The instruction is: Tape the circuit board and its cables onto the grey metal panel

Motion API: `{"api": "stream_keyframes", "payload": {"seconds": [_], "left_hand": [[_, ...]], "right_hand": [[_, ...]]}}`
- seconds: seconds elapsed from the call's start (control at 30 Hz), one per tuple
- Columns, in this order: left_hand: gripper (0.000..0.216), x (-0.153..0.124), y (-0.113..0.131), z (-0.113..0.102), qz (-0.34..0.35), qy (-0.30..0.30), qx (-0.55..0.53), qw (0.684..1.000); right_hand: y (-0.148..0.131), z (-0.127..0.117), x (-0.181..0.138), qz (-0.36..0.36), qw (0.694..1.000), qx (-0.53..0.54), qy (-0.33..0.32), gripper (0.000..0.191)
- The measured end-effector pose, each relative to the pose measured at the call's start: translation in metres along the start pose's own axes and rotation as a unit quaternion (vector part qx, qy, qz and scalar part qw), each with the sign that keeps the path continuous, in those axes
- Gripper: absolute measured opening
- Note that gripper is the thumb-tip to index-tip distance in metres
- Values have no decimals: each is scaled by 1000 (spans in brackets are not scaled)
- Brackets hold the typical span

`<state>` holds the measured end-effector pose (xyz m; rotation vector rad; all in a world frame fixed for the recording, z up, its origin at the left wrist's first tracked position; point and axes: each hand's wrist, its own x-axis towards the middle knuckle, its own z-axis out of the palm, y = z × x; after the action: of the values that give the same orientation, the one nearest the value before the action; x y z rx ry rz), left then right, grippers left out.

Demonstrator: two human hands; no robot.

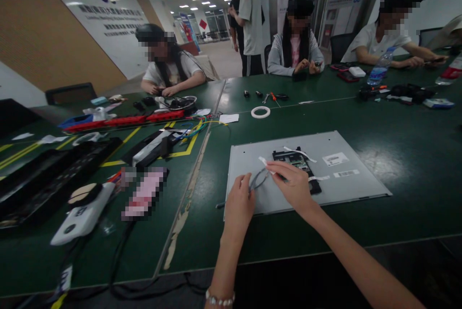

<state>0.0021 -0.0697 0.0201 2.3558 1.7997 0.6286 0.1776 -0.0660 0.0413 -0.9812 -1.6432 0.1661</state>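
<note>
The right hand point(293, 185) hides part of the black-framed green circuit board point(294, 156) behind it, and the narrow white strip point(263, 160) at its fingertips is too small to identify. The left hand point(238, 203) covers a stretch of the thin grey cable point(257, 178). Print on the 2 white rectangular labels point(335, 159) is illegible. Pixelation masks the flat pink object point(146, 193). The left edge crops the long black tray point(46, 193).

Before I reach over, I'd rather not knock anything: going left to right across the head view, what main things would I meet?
White device, pink rectangular item, left hand, right hand, blue-labelled bottle, red-labelled bottle.
</note>
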Motion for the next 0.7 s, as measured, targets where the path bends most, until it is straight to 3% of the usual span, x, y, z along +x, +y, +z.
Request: {"api": "stream_keyframes", "payload": {"seconds": [0.2,0.4,0.57,0.7], "left_hand": [[37,8,-2,-3,0,-8,64,998],[30,13,-4,-5,27,-5,85,996],[43,18,-4,-2,33,4,83,996],[50,19,-6,2,53,-1,63,997]], "right_hand": [[-1,16,1,-17,1000,-8,-16,28],[16,39,-18,46,991,-42,-122,22],[18,44,-22,78,957,-152,-234,20],[14,41,-24,73,944,-179,-269,20]]}}
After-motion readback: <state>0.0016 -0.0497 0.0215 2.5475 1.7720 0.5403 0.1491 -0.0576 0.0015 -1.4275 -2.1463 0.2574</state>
